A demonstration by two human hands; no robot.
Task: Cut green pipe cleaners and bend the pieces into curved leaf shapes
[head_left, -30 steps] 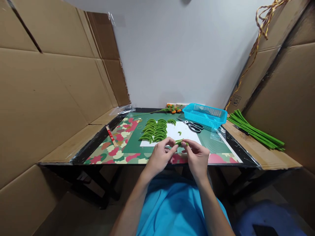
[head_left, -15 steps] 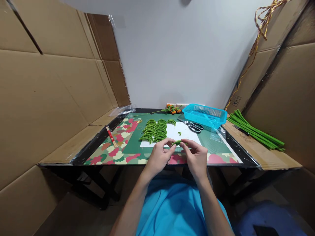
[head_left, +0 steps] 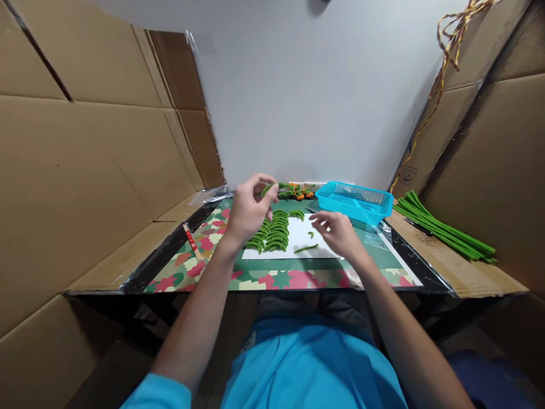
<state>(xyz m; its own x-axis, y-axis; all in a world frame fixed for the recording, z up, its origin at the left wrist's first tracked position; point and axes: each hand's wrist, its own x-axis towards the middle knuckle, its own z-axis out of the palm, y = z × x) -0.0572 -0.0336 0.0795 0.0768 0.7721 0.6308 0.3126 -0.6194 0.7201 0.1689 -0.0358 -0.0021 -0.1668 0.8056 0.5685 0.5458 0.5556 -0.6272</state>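
Green strip (head_left: 306,248) now on paper (head_left: 298,234) | left hand (head_left: 247,208) pinches green piece (head_left: 267,190) | right hand (head_left: 339,233) unclenched

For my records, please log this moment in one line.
left hand: apparently holding something green; right hand: open above white paper; slim green piece: on paper

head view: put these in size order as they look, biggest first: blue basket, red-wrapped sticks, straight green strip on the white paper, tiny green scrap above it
1. blue basket
2. red-wrapped sticks
3. straight green strip
4. tiny green scrap
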